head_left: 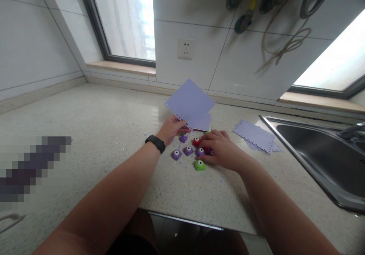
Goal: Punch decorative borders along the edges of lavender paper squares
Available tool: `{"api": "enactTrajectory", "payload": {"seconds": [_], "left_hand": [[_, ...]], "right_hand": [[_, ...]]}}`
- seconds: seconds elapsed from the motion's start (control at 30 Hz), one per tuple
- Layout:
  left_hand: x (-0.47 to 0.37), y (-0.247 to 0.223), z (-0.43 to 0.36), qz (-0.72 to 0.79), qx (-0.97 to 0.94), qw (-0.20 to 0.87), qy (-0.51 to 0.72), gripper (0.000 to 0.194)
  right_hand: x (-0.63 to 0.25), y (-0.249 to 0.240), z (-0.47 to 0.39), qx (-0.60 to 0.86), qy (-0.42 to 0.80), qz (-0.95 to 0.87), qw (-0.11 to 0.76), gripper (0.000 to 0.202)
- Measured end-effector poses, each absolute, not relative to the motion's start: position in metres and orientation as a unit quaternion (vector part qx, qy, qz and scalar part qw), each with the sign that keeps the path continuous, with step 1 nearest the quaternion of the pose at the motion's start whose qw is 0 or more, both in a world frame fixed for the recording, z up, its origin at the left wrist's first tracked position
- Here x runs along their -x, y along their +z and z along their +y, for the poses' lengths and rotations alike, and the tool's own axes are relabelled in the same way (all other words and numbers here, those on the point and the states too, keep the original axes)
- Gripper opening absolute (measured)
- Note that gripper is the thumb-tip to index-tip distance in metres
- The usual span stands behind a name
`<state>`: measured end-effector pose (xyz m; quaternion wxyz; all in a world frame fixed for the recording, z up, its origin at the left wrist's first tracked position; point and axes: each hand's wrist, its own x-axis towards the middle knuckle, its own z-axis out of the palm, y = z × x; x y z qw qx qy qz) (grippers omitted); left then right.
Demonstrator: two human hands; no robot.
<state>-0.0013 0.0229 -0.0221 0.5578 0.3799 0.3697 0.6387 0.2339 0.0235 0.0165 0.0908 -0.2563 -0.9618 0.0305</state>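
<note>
My left hand [173, 129] pinches the lower edge of a lavender paper sheet [189, 103], which is tilted up and has punched holes along that edge. More lavender paper [203, 122] lies behind it. My right hand [217, 148] is over a cluster of small craft punches, its fingers curled at a purple punch [200, 152] and a red one partly hidden; whether it grips one I cannot tell. Around it stand a red punch [196, 141], a green punch [200, 165] and several purple punches [188, 150] with white buttons. Small paper bits are scattered among them.
On the right, lavender sheets with punched edges [255, 135] lie beside a steel sink [313, 152]. Behind the counter [114, 110] is a tiled wall with a socket [186, 49], pipe valves and a hanging cable. A blurred-out dark object [31, 167] is at the left.
</note>
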Motion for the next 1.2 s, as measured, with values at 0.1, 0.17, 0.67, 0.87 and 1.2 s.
{"api": "enactTrajectory", "payload": {"seconds": [0.1, 0.17, 0.67, 0.87, 1.2], "left_hand": [[0.001, -0.023, 0.023, 0.367, -0.382, 0.558, 0.638, 0.010], [0.001, -0.024, 0.024, 0.367, -0.383, 0.559, 0.638, 0.011], [-0.003, -0.030, 0.023, 0.355, -0.413, 0.563, 0.621, 0.037], [-0.005, -0.028, 0.020, 0.363, -0.423, 0.556, 0.616, 0.034], [-0.008, -0.022, 0.014, 0.398, -0.447, 0.527, 0.603, 0.030]], "right_hand": [[-0.233, 0.018, 0.021, 0.264, 0.044, -0.959, 0.096, 0.020], [-0.232, 0.020, 0.020, 0.272, 0.064, -0.954, 0.106, 0.017], [-0.232, 0.000, 0.042, 0.356, 0.512, -0.653, 0.429, 0.039], [-0.226, -0.003, 0.043, 0.351, 0.603, -0.559, 0.448, 0.041], [-0.226, -0.003, 0.042, 0.337, 0.609, -0.566, 0.442, 0.037]]}}
